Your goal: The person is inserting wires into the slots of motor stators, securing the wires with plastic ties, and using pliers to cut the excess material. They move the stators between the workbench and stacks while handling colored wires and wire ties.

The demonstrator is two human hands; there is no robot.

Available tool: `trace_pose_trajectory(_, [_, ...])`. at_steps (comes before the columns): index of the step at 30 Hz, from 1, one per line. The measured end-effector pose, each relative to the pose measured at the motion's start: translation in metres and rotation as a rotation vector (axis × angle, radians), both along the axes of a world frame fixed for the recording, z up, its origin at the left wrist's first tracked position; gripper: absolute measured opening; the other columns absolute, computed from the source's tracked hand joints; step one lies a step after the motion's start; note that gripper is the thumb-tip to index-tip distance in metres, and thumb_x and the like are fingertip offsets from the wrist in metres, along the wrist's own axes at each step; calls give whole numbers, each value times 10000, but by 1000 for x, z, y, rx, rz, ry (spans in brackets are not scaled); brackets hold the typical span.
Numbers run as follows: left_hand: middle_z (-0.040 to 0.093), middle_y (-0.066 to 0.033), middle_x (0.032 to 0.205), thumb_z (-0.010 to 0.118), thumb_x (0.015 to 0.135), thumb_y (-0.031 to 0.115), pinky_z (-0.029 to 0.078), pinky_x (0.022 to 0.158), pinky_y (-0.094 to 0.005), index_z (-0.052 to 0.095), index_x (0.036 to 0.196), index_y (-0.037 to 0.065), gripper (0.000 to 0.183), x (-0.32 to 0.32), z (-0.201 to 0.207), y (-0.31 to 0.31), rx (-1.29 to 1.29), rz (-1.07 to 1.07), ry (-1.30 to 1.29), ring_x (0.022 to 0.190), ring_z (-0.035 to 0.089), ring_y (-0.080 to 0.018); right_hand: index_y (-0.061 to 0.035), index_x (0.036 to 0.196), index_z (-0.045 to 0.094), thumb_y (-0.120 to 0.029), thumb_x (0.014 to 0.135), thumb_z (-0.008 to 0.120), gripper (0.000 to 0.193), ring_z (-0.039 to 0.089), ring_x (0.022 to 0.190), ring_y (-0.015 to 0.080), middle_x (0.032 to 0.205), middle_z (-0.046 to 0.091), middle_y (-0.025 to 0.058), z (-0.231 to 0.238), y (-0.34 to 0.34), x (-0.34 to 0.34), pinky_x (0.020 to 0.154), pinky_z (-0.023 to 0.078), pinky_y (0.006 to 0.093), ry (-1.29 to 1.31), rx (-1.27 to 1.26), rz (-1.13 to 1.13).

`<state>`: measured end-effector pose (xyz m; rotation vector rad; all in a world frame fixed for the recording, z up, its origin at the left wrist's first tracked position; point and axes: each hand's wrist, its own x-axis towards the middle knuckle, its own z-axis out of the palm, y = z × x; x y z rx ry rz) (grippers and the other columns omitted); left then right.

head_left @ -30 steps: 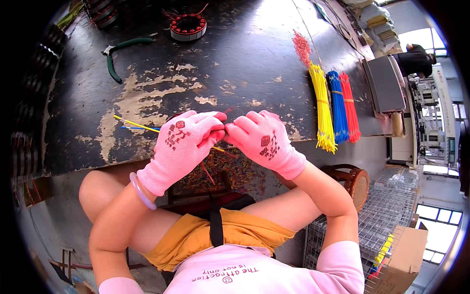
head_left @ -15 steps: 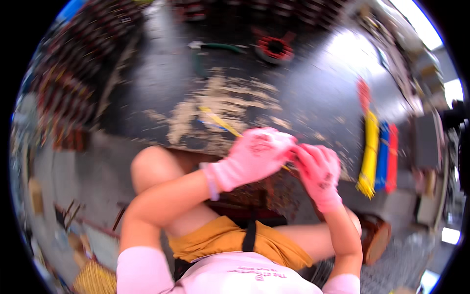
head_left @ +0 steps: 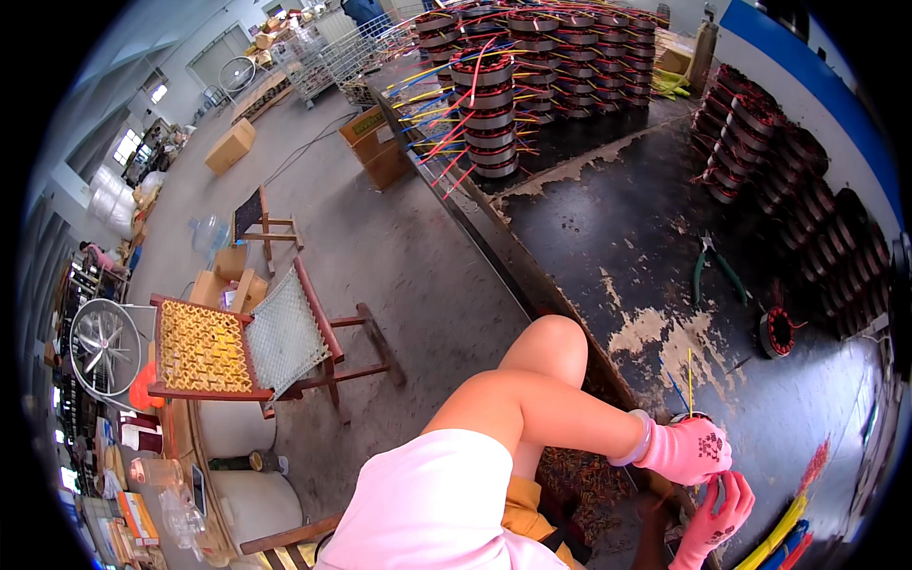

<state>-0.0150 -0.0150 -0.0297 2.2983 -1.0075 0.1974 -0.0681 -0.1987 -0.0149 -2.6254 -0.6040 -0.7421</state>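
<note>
My left hand (head_left: pixel 686 450), in a pink glove, is closed near the table's front edge. Behind its knuckles shows part of a ring-shaped wound stator core (head_left: pixel 691 416). A yellow wire (head_left: pixel 691 380) and a blue wire stand up from there. My right hand (head_left: pixel 719 518), also gloved in pink, meets the left at the fingertips in a pinch; what lies between the fingers is hidden. Bundles of yellow wire (head_left: pixel 771 538), blue wire (head_left: pixel 785 546) and red wire lie to the right of it.
Green-handled pliers (head_left: pixel 717 271) and a single stator (head_left: pixel 777 332) lie on the worn black table (head_left: pixel 589 237). Stacked stators (head_left: pixel 489 114) with coloured leads stand at its far end, more along the right. A woven chair (head_left: pixel 285 332) and a fan (head_left: pixel 103 347) stand left on the floor.
The view has swung far to the left, bringing the floor, chair and stacked stators in. My hands stay together at the fingertips and now appear at the lower right.
</note>
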Motion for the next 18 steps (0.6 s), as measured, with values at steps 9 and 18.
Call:
trace_pose_trajectory(9, [659,-120,1128,602,889,220,418,1061,-456,688,978,94,177,15,30,18,-69,115,-344,1131,614,-299,-66,1046,737,12,794,727,264,600,837,306,889,638,84,17,-6,9,763,484,437,53,-124,62])
trace_pose_trajectory(18, [652,-129,1249,600,971,109,480,1004,-426,607,1306,58,338,22,29,29,15,27,13,1155,606,-324,-244,1124,713,-181,809,671,324,582,857,159,892,574,-54,-2,-15,21,747,486,336,19,-230,109])
